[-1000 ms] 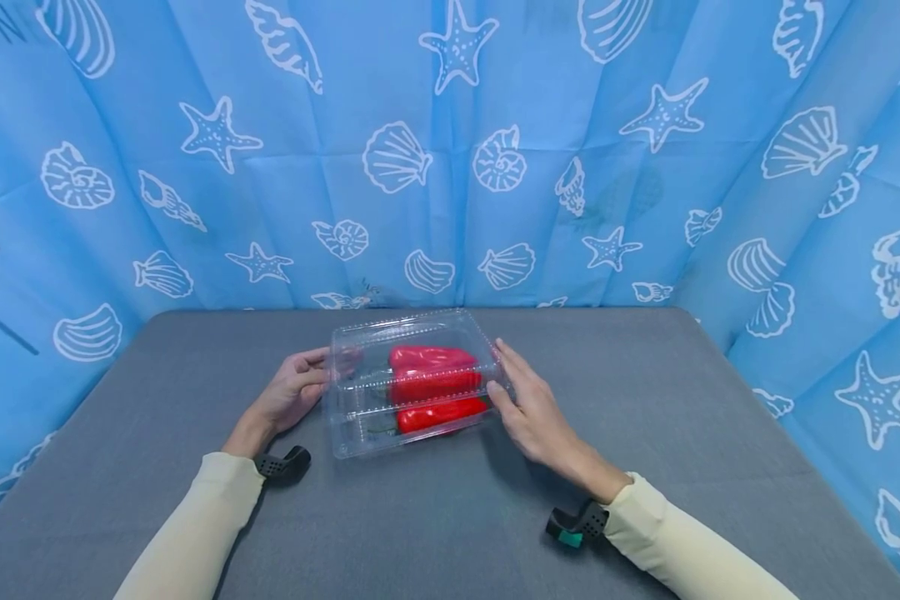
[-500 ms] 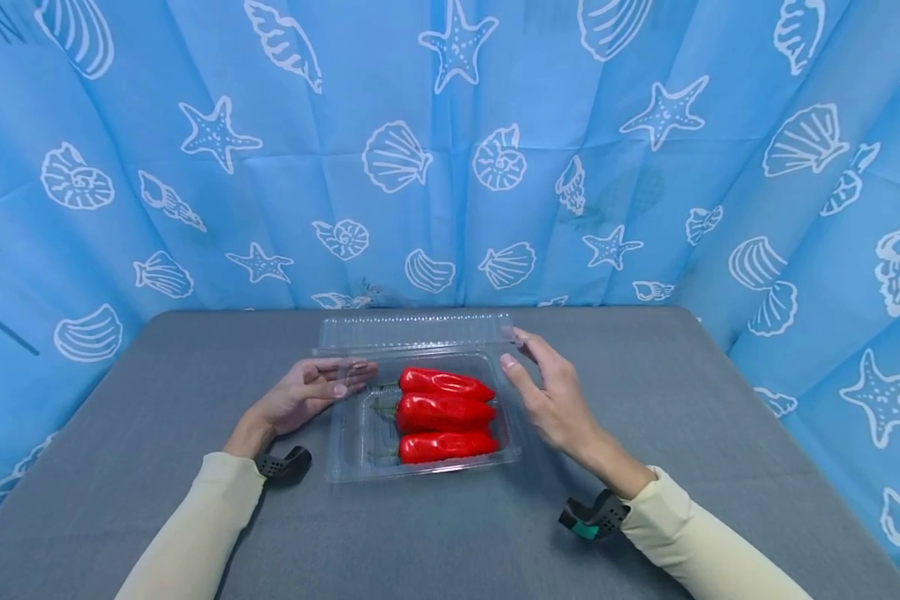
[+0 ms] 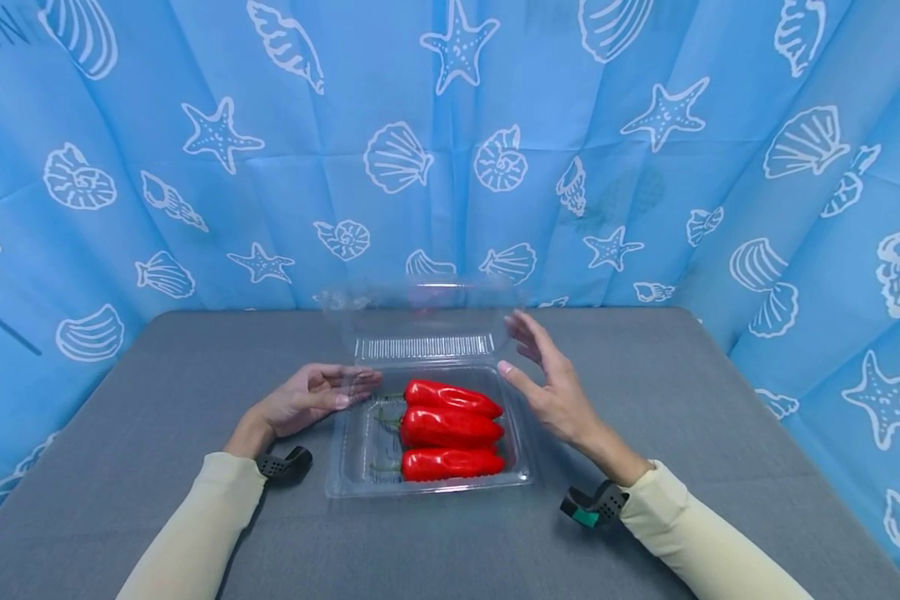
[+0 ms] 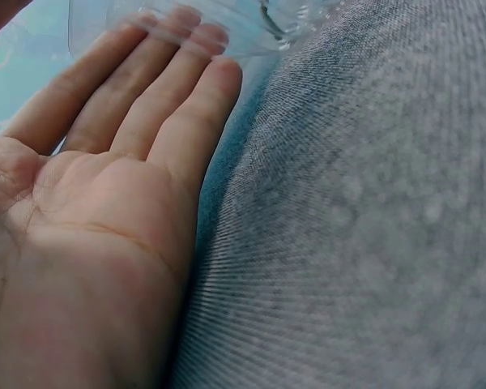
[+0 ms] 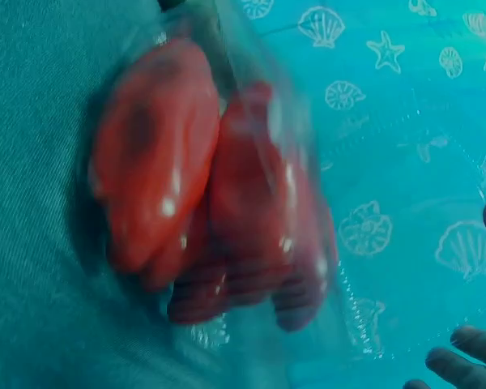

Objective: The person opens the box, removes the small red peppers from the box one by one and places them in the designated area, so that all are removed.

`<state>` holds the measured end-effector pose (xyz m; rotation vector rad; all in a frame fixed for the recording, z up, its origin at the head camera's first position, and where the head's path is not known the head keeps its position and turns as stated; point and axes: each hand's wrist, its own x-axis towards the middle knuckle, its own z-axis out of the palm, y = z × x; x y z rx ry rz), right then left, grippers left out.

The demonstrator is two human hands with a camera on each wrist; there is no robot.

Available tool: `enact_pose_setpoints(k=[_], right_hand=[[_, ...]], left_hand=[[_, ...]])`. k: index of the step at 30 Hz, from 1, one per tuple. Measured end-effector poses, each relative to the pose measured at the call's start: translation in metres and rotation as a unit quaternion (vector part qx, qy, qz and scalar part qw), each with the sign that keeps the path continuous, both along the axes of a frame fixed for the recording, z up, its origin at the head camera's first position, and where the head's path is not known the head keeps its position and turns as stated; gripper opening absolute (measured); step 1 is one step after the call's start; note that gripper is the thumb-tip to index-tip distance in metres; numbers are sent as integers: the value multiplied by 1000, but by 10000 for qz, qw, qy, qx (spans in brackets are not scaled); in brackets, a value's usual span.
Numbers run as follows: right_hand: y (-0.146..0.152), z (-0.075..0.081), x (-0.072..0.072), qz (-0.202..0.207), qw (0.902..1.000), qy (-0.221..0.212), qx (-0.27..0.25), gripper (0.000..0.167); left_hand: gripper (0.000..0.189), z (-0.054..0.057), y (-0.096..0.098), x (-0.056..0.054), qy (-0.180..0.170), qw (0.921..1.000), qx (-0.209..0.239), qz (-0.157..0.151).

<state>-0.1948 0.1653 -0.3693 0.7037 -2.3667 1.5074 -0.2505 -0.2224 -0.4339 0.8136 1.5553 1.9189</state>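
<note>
Lid (image 3: 423, 321) swung higher, both hands (image 3: 311, 400) (image 3: 562, 396) flank the clear box (image 3: 360, 457), loose-fingered and grasping nothing

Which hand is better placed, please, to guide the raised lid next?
Probably the right hand: its fingers are beside the lid, while the left hand is lower, by the tray.

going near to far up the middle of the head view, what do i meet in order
The container's front rim, front red pepper, middle red pepper, back red pepper, raised clear lid, blue curtain.
</note>
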Motion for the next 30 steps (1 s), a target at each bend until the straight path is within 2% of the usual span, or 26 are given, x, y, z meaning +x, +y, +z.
enact_pose_setpoints(k=[6,14,22,30], right_hand=[[3,-9,-7,199,9996,-150,-164,80],[7,-20,-16,552,9976,-252,-320,93],[11,-26,-23,826,9951,-195,-514,87],[14,-32,-26,982,9909,-514,-761,85]], left_hand=[[52,-1,1,0,-137,9999,-43,-86],[52,-1,2,0,-219,9997,-76,-53],[52,0,3,0,-233,9996,-94,-102],[52,-1,4,-1,-140,9996,-115,-223]])
